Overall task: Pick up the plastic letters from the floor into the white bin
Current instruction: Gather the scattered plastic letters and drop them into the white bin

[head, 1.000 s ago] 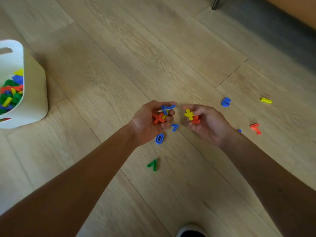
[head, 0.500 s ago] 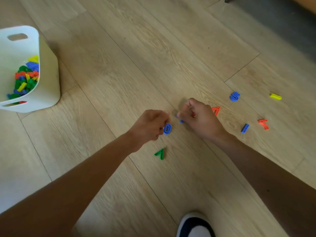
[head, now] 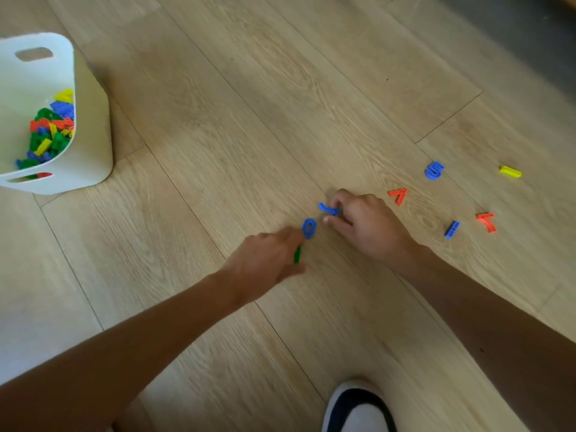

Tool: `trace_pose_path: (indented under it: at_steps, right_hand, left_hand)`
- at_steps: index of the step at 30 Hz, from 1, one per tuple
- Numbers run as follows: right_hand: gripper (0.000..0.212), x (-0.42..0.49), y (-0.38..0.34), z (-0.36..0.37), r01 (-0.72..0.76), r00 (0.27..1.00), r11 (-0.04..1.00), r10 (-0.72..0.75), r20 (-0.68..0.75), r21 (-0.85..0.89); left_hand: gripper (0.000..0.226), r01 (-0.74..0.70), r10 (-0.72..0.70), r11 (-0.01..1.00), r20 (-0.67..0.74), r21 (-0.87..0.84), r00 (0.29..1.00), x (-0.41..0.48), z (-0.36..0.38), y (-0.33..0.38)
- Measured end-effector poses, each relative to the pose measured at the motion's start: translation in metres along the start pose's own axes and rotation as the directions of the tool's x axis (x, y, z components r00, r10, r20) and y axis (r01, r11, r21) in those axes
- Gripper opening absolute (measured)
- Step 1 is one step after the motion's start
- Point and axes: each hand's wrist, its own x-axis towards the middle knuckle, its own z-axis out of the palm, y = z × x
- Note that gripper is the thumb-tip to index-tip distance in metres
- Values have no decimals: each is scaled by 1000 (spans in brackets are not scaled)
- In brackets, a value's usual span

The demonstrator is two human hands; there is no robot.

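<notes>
Pale wood-plank floor (head: 249,126); dark grey rug (head: 514,42) far right corner; white plastic bin (head: 90,145) far left, part-filled; loose coloured plastic letters (head: 397,195) right of centre; right hand (head: 367,227) grip pinching blue curved plastic letter (head: 328,209); left hand (head: 265,263) grip curled, state unclear, touching blue plastic ring letter (head: 309,228).

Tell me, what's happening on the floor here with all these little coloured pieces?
A person is gathering plastic letters and numbers off the wooden floor. The right hand pinches a blue piece; the left hand reaches over a green piece, beside a blue 0. Five more pieces lie to the right. The white bin, far left, already holds many.
</notes>
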Motion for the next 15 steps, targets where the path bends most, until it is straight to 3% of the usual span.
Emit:
trace_pose_path:
  at_steps: [3, 5, 15]
  right_hand:
    - [24, -2, -13, 1, 75, 994, 996, -78, 77, 47]
    - [27, 1, -22, 3, 106, 988, 994, -107, 109, 19]
    - [41, 4, -37, 16, 175, 980, 945, -140, 144, -275]
  left_hand:
    - [43, 102, -129, 988, -257, -117, 958, 13, -13, -10]
    - [45, 151, -200, 974, -332, -167, 922, 19, -20, -16]
    - [45, 196, -336, 897, -326, -395, 884, 12, -10, -28]
